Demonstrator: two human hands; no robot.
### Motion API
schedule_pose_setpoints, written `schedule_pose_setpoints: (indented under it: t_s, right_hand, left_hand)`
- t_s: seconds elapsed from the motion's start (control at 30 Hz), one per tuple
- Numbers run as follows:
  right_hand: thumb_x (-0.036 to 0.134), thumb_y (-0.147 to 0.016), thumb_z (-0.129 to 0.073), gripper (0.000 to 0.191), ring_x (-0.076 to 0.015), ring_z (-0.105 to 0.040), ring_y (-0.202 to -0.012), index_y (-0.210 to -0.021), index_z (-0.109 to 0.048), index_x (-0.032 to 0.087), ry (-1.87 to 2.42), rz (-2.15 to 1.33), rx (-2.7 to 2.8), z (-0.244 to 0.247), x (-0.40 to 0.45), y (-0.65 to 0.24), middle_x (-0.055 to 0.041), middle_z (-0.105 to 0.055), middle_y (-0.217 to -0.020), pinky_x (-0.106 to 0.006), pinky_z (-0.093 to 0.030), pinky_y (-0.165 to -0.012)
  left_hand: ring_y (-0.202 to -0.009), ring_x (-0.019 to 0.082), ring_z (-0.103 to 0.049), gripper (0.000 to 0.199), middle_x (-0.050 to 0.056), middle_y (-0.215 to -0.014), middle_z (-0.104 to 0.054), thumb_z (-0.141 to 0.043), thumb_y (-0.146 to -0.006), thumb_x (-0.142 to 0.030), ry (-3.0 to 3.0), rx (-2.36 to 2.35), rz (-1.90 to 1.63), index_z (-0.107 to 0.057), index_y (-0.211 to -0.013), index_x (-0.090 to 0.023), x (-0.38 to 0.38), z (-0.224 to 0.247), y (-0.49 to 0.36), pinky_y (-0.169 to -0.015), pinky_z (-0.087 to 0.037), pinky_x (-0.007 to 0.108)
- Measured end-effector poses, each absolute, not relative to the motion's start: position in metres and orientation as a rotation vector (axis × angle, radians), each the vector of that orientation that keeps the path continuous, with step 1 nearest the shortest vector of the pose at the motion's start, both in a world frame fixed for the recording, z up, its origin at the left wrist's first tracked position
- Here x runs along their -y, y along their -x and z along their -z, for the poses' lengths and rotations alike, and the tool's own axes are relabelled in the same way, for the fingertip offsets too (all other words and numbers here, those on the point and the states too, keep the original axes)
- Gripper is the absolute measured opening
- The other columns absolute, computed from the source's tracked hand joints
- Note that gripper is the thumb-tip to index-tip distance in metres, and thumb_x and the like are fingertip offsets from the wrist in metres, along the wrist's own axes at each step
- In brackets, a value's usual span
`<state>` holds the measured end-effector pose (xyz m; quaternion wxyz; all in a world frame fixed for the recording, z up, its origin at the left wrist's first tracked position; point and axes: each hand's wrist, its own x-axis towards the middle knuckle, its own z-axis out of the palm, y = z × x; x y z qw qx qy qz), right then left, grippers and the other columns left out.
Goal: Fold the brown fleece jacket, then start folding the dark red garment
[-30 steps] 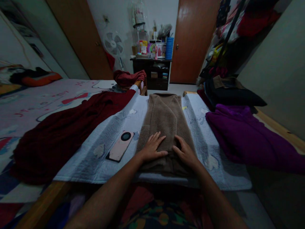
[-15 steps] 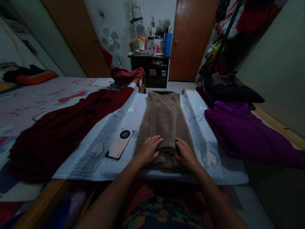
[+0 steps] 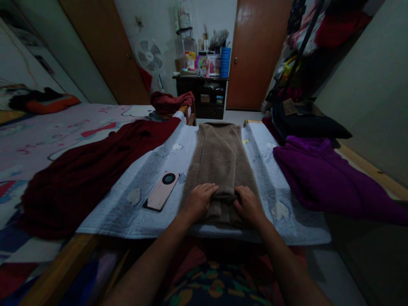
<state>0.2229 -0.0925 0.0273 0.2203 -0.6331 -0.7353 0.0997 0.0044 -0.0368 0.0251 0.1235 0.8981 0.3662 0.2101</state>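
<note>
A brown fleece jacket [image 3: 218, 157] lies lengthwise in front of me, its sides folded in and a sleeve laid down the middle. My left hand [image 3: 200, 200] holds the left corner of the sleeve's near end, fingers on top and thumb below. At the right corner of that end, my right hand [image 3: 247, 204] grips the cloth with bent fingers. Under the jacket is a light blue quilted cover [image 3: 140, 225]. A pink phone [image 3: 162, 193] with a round black camera ring rests face down on the cover, left of my left hand.
A dark red garment [image 3: 95, 170] spreads over the left side, partly on a patterned bed [image 3: 63, 127]. Folded purple clothing [image 3: 318, 178] and a dark folded pile [image 3: 312, 123] sit at the right. Beyond stand a fan [image 3: 149, 57], a dark cabinet [image 3: 208, 100] and a wooden door [image 3: 255, 55].
The fingers of my left hand have drawn closer together, and both hands have closed on the sleeve's near end. That end has risen slightly. The view has shifted a little.
</note>
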Motion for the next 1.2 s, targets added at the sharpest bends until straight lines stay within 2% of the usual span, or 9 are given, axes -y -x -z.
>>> schedule_pose_setpoints:
  t_s: [0.13,0.2,0.43,0.67,0.83,0.93,1.07,1.13,1.2]
  right_hand:
    - [0.003,-0.071,-0.050,0.067,-0.0251,-0.050,-0.110,-0.136,-0.046,0.017,1.709,-0.261,2.042,-0.030,0.095,-0.220,-0.0116,-0.055,-0.125,-0.039,-0.043,-0.097]
    - [0.001,-0.069,-0.051,0.073,-0.0254,-0.048,-0.116,-0.139,-0.044,0.020,1.688,-0.258,2.091,-0.032,0.095,-0.220,-0.0113,-0.048,-0.132,-0.040,-0.042,-0.099]
    - [0.008,-0.074,-0.057,0.040,-0.0219,-0.050,-0.108,-0.112,-0.062,0.019,1.607,-0.332,2.063,-0.038,0.083,-0.228,-0.0080,-0.053,-0.113,-0.036,-0.044,-0.097]
    - [0.011,-0.078,-0.054,0.035,-0.0203,-0.055,-0.100,-0.112,-0.056,0.020,1.574,-0.433,1.947,-0.036,0.089,-0.230,-0.0065,-0.057,-0.108,-0.035,-0.046,-0.092]
    - [0.022,-0.084,-0.055,0.003,-0.0220,-0.054,-0.086,-0.087,-0.056,0.021,1.671,-0.263,1.921,-0.047,0.111,-0.228,-0.0060,-0.056,-0.089,-0.035,-0.045,-0.077]
    - [0.023,-0.085,-0.055,0.005,-0.0221,-0.053,-0.085,-0.081,-0.055,0.021,1.685,-0.280,2.057,-0.054,0.124,-0.220,-0.0063,-0.058,-0.089,-0.035,-0.045,-0.076]
    - [0.023,-0.086,-0.055,0.004,-0.0255,-0.053,-0.094,-0.088,-0.058,0.021,1.718,-0.217,2.040,-0.059,0.127,-0.209,-0.0094,-0.059,-0.098,-0.040,-0.046,-0.083]
    - [0.022,-0.084,-0.056,0.015,-0.0283,-0.052,-0.101,-0.099,-0.060,0.020,1.746,-0.150,1.996,-0.060,0.121,-0.207,-0.0113,-0.059,-0.105,-0.044,-0.045,-0.089]
    - [0.019,-0.081,-0.057,0.036,-0.0311,-0.048,-0.117,-0.117,-0.057,0.020,1.696,-0.119,2.029,-0.058,0.113,-0.207,-0.0132,-0.056,-0.122,-0.049,-0.039,-0.101]
  left_hand:
    - [-0.125,0.021,-0.052,0.045,0.007,-0.134,-0.059,-0.051,-0.084,-0.009,-2.601,-1.053,-0.632,-0.056,-0.128,-0.020,0.041,-0.024,-0.004,-0.108,-0.040,0.041]
    - [-0.125,0.021,-0.051,0.042,0.007,-0.133,-0.059,-0.052,-0.086,-0.012,-2.586,-1.042,-0.660,-0.056,-0.127,-0.021,0.044,-0.024,-0.006,-0.109,-0.039,0.041]
    - [-0.123,0.024,-0.051,0.056,0.008,-0.135,-0.056,-0.066,-0.082,-0.026,-2.594,-0.962,-0.601,-0.046,-0.134,-0.021,0.052,-0.042,-0.027,-0.105,-0.039,0.041]
    - [-0.109,0.027,-0.054,0.048,0.007,-0.119,-0.063,-0.067,-0.080,-0.031,-2.664,-1.058,-0.432,-0.052,-0.125,-0.023,0.046,-0.050,-0.053,-0.093,-0.044,0.041]
    - [-0.106,0.024,-0.057,0.045,0.006,-0.115,-0.065,-0.062,-0.083,-0.033,-2.615,-1.051,-0.425,-0.053,-0.126,-0.024,0.032,-0.044,-0.050,-0.094,-0.045,0.037]
    - [-0.099,0.023,-0.060,0.046,0.005,-0.109,-0.066,-0.062,-0.082,-0.035,-2.569,-1.096,-0.437,-0.053,-0.126,-0.024,0.026,-0.043,-0.047,-0.089,-0.047,0.035]
    - [-0.097,0.023,-0.061,0.051,0.005,-0.105,-0.066,-0.067,-0.079,-0.036,-2.532,-1.088,-0.447,-0.054,-0.126,-0.024,0.026,-0.043,-0.045,-0.087,-0.048,0.034]
    - [-0.102,0.024,-0.059,0.055,0.007,-0.112,-0.064,-0.068,-0.077,-0.033,-2.521,-1.048,-0.465,-0.052,-0.128,-0.023,0.030,-0.041,-0.044,-0.091,-0.047,0.036]
    - [-0.111,0.025,-0.056,0.059,0.008,-0.122,-0.061,-0.068,-0.077,-0.029,-2.500,-0.995,-0.502,-0.048,-0.133,-0.022,0.036,-0.038,-0.039,-0.097,-0.045,0.038]
